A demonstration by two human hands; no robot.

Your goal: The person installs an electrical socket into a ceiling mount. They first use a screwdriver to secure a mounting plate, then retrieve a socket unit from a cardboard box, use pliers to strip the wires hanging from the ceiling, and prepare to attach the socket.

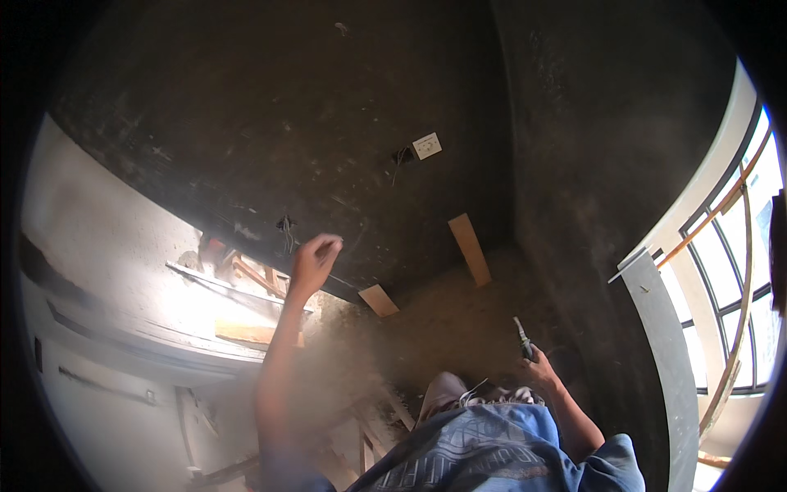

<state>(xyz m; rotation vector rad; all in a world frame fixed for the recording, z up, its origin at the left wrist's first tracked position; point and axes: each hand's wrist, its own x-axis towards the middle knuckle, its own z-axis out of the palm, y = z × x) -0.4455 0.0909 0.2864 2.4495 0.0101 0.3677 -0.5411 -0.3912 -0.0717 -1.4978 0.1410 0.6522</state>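
Observation:
My left hand (318, 261) is raised in front of the dark wall (410, 74), slightly blurred, fingers curled together; I cannot make out anything in them. Just up and left of it, loose wires (287, 234) hang from a hole in the wall. Low at the right, my right hand (538, 366) grips a small green-handled tool (521, 332) with a metal tip pointing up. Higher on the wall, a white socket plate (426, 146) sits beside a dark recess (402, 154) with wires.
Two wooden boards (470, 250) (379, 301) stand low along the wall. At left is a bright opening with timber (258, 275). On the right are a grey ledge (660, 336), a barred window (738, 312) and bent wooden strips (742, 246). Haze blurs the lower left.

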